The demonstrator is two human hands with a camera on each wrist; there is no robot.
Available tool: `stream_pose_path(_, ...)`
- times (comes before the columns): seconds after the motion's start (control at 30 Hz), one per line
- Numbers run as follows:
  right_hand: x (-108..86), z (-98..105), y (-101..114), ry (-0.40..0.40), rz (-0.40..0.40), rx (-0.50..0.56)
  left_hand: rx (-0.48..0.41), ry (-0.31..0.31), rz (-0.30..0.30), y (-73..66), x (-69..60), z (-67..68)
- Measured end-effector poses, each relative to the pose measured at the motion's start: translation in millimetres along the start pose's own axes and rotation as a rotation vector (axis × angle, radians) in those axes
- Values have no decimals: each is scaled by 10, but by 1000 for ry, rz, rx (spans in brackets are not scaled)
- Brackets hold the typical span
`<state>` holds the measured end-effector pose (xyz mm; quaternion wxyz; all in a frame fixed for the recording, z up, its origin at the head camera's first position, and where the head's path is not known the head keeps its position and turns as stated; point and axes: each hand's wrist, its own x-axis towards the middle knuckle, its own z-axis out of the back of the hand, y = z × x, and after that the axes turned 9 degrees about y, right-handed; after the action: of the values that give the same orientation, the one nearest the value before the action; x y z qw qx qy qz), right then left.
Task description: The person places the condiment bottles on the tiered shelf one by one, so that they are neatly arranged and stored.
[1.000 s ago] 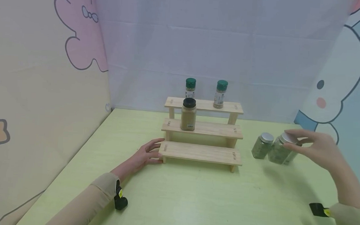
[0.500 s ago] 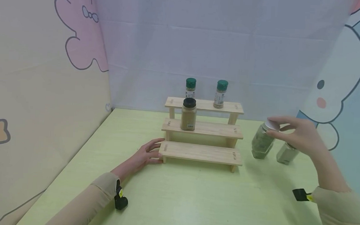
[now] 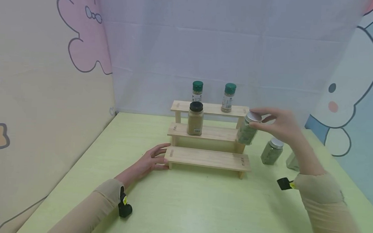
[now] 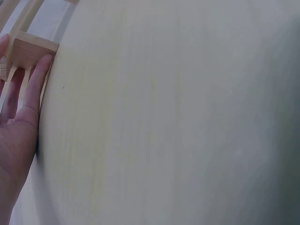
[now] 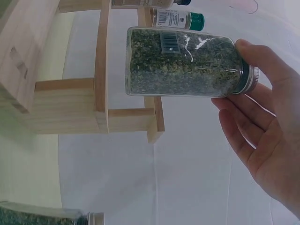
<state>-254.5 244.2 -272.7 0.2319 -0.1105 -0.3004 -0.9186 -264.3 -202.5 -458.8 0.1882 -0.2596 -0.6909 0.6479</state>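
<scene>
My right hand (image 3: 278, 125) pinches the silver lid of a glass jar of green herbs (image 3: 247, 132), held tilted in the air by the right end of the wooden rack's middle tier (image 3: 220, 133). In the right wrist view the thumb and fingers of my right hand (image 5: 267, 112) grip the herb jar (image 5: 183, 63) at its lid. My left hand (image 3: 150, 160) touches the left end of the bottom tier (image 3: 206, 157), fingers extended. The left wrist view shows the fingers of my left hand (image 4: 21, 117) against the rack's wooden end (image 4: 35, 47).
On the middle tier stands a black-lidded jar (image 3: 195, 120). Two green-capped bottles (image 3: 197, 91) (image 3: 227, 99) are on the top tier. To the right, a silver-lidded herb jar (image 3: 271, 153) and another jar (image 3: 292, 163), partly behind my right wrist, stand on the table (image 3: 182, 203).
My right hand has moved left with one herb jar, from the group at the right to the rack's right end. My left hand has stayed at the rack.
</scene>
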Motion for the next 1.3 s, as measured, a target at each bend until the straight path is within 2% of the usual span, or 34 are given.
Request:
stream_pose_path(0.33,331,-194,127,26,57,26,-4,6,-8,22,0,5)
stream_pose_path(0.63,515,-328,167,50,76,41,-13,2,0,18,-1,-7)
stream_pose_path(0.93,579,-409,134,99,116,43,-7,5,-11,38,4,1)
stream_pose_path(1.13,581,-456,82,83,73,56,1,5,-14,14,0,-13)
stream_pose_path(1.3,587,-506,63,68,71,96,7,5,-19,-3,2,-7)
